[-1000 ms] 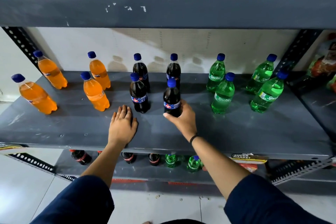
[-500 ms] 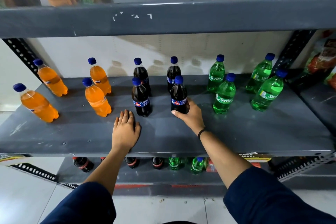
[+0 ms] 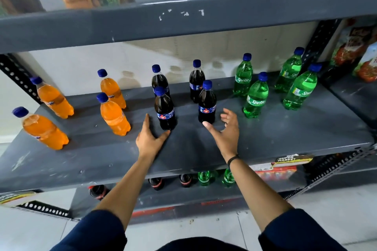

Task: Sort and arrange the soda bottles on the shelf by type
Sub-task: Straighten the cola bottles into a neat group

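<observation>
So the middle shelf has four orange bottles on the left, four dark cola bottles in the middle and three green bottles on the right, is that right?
Almost. The head view shows four green bottles on the right, not three. The four orange bottles on the left and four dark cola bottles in the middle are as you say.

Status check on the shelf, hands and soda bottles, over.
Left hand open, flat on shelf. Right hand open, beside front cola bottle. Bottles grouped by type. Nothing in the way.
</observation>
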`<state>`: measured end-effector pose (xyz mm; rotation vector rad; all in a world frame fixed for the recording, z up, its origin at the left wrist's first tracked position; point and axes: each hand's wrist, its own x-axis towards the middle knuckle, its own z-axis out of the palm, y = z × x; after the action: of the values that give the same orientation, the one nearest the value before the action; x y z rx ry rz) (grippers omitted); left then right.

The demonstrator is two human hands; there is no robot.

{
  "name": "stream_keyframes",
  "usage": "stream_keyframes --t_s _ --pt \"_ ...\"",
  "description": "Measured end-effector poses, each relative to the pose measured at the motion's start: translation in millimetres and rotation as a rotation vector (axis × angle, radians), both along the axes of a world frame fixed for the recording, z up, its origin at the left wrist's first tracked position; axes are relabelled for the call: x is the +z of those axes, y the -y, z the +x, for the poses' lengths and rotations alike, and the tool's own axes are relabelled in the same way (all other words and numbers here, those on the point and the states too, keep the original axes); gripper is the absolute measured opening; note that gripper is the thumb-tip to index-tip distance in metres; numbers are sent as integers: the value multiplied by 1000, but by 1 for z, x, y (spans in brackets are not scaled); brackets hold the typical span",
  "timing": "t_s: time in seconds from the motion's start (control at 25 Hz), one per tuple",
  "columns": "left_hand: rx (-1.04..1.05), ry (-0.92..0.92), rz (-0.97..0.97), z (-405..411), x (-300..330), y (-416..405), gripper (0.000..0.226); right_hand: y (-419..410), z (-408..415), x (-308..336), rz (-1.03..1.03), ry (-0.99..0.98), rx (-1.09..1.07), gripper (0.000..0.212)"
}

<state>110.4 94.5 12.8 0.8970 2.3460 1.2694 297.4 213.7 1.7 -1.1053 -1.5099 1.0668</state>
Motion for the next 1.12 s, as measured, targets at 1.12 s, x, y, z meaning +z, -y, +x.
stream_keyframes --t_s 1.12 --pt "-299 -4 117 168 -13 -68 42 -68 137 -3 123 -60 -415 40"
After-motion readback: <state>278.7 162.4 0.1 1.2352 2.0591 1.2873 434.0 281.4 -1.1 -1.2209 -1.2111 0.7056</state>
